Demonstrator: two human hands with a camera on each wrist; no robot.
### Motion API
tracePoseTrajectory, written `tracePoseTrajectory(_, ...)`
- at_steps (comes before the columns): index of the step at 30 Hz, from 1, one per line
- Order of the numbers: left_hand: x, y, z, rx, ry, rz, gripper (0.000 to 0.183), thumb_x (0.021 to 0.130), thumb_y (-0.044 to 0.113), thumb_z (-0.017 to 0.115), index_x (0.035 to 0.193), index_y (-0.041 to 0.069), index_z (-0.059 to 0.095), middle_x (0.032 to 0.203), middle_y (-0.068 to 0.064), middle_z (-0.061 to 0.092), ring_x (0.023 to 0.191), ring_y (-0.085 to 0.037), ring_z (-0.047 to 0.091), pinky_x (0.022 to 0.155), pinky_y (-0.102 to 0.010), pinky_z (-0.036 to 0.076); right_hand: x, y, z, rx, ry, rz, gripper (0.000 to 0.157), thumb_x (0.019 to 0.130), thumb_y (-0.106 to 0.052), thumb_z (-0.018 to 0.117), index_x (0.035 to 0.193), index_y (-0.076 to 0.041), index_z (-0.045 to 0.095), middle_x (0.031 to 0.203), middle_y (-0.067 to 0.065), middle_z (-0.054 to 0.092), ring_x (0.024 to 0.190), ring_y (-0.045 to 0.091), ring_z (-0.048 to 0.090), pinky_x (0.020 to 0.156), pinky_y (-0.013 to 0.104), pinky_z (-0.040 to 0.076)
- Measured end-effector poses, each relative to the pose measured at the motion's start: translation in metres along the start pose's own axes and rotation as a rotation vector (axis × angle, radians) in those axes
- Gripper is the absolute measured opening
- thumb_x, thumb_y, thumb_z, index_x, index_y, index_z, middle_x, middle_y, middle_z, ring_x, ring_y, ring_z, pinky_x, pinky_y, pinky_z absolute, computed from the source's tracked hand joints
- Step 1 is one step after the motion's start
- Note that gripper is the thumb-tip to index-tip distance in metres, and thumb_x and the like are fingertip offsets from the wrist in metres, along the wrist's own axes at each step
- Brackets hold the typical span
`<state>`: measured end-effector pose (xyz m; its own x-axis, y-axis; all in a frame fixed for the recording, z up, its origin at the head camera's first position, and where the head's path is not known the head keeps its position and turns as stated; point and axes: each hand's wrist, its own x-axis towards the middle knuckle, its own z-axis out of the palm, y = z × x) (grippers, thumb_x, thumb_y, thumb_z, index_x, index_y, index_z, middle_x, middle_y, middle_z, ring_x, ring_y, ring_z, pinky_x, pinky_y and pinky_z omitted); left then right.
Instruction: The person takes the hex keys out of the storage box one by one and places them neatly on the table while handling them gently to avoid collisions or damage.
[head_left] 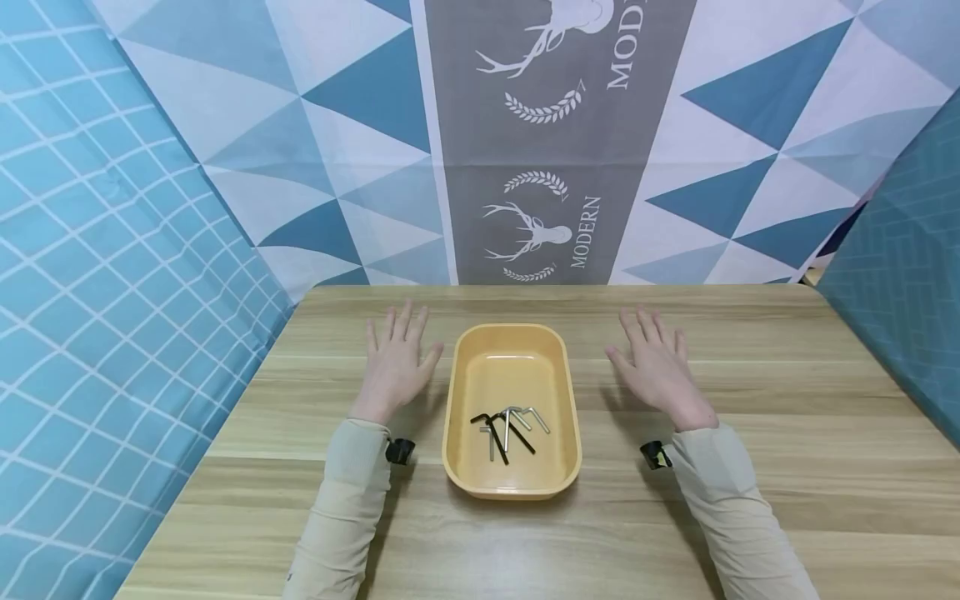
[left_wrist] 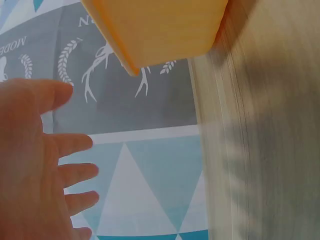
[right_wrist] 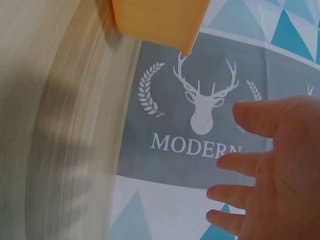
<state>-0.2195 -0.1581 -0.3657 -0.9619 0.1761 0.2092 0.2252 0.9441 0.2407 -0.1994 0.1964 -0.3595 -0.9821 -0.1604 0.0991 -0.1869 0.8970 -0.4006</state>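
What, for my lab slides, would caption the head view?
Black and silver hex keys in a yellow tray between two sleeved forearms.

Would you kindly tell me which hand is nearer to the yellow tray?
The left: the left hand is just left of the yellow tray, across a narrow gap; the right hand is to the tray's right, across a wider gap.

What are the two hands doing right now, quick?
Left hand: open, holding nothing.
Right hand: open, holding nothing.
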Motion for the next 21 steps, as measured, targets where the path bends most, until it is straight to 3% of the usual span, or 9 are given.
tracePoseTrajectory(3,-0.001,0.002,0.0,-0.051,-0.018,-0.002,0.057,0.095,0.042,0.034,0.141,0.008,0.03,0.146,-0.015,0.027,0.134,-0.035,0.023,0.108,-0.054,0.002,0.001,-0.004,0.002,0.011,0.017,-0.019,0.062,0.096,-0.039,0.034,0.143,-0.002,0.02,0.146,0.026,0.017,0.134,0.044,0.012,0.103,0.063,-0.002)
tracePoseTrajectory(5,-0.001,0.003,0.001,-0.104,-0.039,-0.002,0.053,0.095,0.04,0.035,0.135,0.006,0.04,0.137,-0.017,0.042,0.125,-0.035,0.039,0.106,-0.053,0.018,0.002,-0.008,0.004,0.025,0.033,-0.036,0.058,0.096,-0.035,0.038,0.14,-0.001,0.027,0.142,0.026,0.028,0.131,0.044,0.021,0.104,0.062,0.004)
tracePoseTrajectory(8,-0.003,0.006,0.003,-0.194,-0.09,0.0,0.049,0.095,0.04,0.037,0.128,0.006,0.048,0.119,-0.016,0.058,0.106,-0.032,0.055,0.092,-0.047,0.04,0.001,-0.017,0.008,0.052,0.057,-0.066,0.052,0.095,-0.03,0.042,0.137,0.0,0.035,0.136,0.025,0.038,0.125,0.043,0.033,0.104,0.058,0.016)
tracePoseTrajectory(10,-0.003,0.008,0.003,-0.25,-0.136,0.007,0.047,0.095,0.04,0.038,0.127,0.007,0.049,0.111,-0.014,0.061,0.097,-0.028,0.06,0.082,-0.043,0.047,-0.001,-0.026,0.011,0.073,0.071,-0.092,0.049,0.094,-0.028,0.044,0.134,-0.001,0.04,0.133,0.024,0.043,0.122,0.041,0.038,0.103,0.055,0.024)
tracePoseTrajectory(16,-0.005,0.013,0.004,-0.333,-0.271,0.029,0.053,0.094,0.04,0.042,0.134,0.005,0.041,0.108,-0.013,0.062,0.096,-0.025,0.06,0.081,-0.041,0.047,-0.011,-0.055,0.021,0.087,0.101,-0.193,0.041,0.091,-0.027,0.052,0.126,-0.004,0.051,0.125,0.016,0.054,0.114,0.035,0.049,0.097,0.05,0.036)
tracePoseTrajectory(21,-0.004,0.015,0.006,-0.392,-0.35,0.017,0.061,0.092,0.04,0.048,0.137,0.002,0.035,0.106,-0.012,0.062,0.094,-0.023,0.06,0.083,-0.04,0.046,-0.016,-0.072,0.036,0.004,0.13,-0.318,0.032,0.086,-0.02,0.059,0.115,-0.007,0.059,0.115,0.01,0.061,0.106,0.028,0.057,0.093,0.046,0.041)
